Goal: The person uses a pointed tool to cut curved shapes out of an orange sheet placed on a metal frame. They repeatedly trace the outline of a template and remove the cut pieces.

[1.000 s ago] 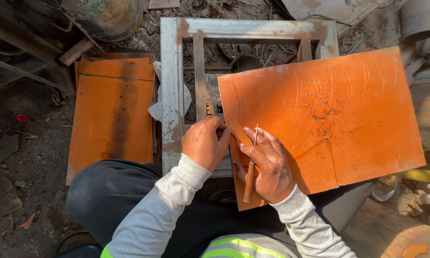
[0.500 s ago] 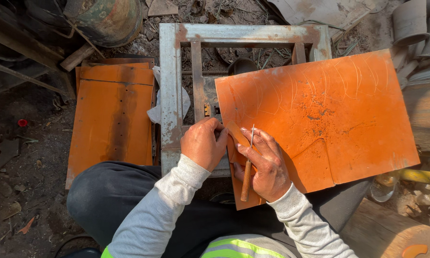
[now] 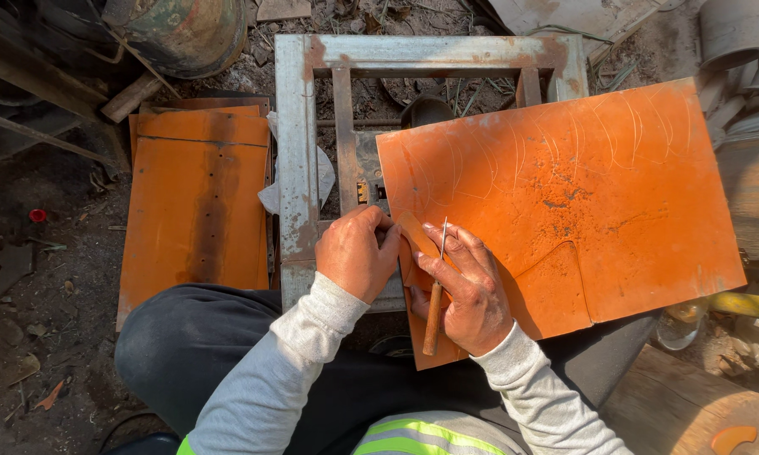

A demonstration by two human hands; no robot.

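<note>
Large orange metal sheet (image 3: 582, 194), flat, dusty and scored with fine curved scratch lines, lies tilted across a rusty grey metal frame (image 3: 299, 152) at centre-right of the frame; the frame appears to serve as a bench under it. Right hand (image 3: 468, 291) is closed around a thin pointed tool with a wooden handle (image 3: 434, 299), tip against the sheet near its lower-left edge. Left hand (image 3: 356, 253) is curled, fingers pressing a small orange piece on that edge, probably to steady it; exact grip unclear. A second orange sheet (image 3: 198, 202), with a dark streak, lies on the dirt at left.
</note>
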